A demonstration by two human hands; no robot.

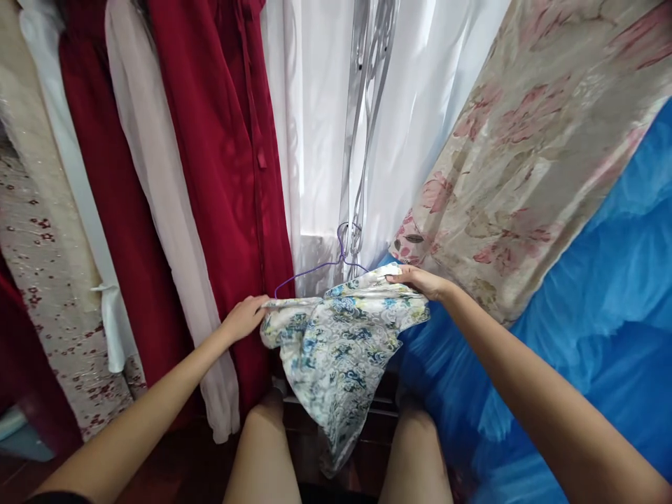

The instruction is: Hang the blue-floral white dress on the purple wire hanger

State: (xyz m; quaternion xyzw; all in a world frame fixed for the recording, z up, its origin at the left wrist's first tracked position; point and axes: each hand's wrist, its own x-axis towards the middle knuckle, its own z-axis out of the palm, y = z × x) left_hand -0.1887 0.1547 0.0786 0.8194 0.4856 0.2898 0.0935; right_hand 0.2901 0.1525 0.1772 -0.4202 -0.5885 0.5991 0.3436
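While the left hand (244, 318) grips one top corner of the floral garment (341, 353), the right hand (417, 280) pinches the opposite corner, so the cloth hangs between and below them. A purple hanger (342, 259) shows between the hands, above the garment's top edge. Red fabric (225, 175) hangs behind the left hand.

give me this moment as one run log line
left hand: holds garment edge | right hand: holds opposite edge | hanger: purple, partly hidden by garment | behind: red cloth, white cloth
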